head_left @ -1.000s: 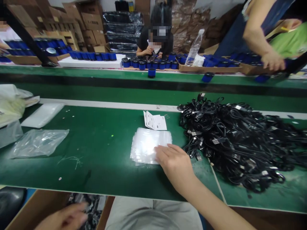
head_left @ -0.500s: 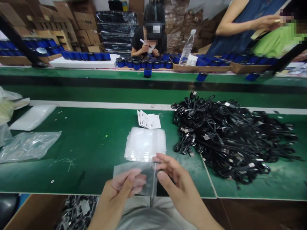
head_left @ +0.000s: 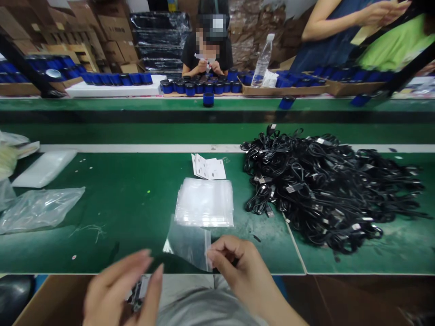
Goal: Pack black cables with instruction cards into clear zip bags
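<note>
Pinched in my right hand [head_left: 234, 262] is the sealing-strip edge of a clear zip bag [head_left: 188, 244], which spreads out to the left just below the stack. My left hand [head_left: 124, 285] is apart from it at the lower left, its thumb and fingers spread with nothing between them. Right behind the held bag lies a stack of clear zip bags [head_left: 205, 202]. Folded white leaflets [head_left: 209, 167] with small print stand at the stack's far side. To the right is a large heap of bundled black USB cables [head_left: 306, 190].
Plastic packets [head_left: 45, 167] and a crumpled clear bag [head_left: 41, 208] lie at the left. A box of small packed items [head_left: 136, 290] sits below the table edge. Across the green bench, people work behind rows of blue jars [head_left: 200, 87] and a plastic bottle [head_left: 263, 61].
My left hand has let go of the bag and moved down and left, its fingers opening. My right hand now pinches the bag's edge, slightly lower than before.
</note>
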{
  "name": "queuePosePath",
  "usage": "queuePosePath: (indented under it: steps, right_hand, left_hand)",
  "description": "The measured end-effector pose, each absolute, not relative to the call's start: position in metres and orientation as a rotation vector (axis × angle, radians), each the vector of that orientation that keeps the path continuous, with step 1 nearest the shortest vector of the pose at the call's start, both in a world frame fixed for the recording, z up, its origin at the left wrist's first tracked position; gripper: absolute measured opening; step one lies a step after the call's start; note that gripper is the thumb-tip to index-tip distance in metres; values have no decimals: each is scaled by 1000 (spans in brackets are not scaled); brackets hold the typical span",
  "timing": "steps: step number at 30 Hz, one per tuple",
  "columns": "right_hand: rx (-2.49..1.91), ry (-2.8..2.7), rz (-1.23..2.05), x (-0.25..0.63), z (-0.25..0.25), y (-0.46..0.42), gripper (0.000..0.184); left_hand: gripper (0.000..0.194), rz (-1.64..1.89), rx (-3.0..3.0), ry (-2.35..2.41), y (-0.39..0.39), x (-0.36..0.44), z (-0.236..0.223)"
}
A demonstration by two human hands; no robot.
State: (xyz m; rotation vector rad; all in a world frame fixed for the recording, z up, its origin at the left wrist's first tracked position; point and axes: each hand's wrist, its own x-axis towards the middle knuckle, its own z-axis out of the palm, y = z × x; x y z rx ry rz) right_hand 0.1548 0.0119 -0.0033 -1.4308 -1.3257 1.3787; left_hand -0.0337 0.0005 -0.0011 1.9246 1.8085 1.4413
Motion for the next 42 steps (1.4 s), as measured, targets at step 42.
queuePosePath:
  steps: [42]
  right_hand:
    - [-1427,-2048,648,132,-1,3,14]
  left_hand:
    - [24,477,1986,1522,12,-21,12]
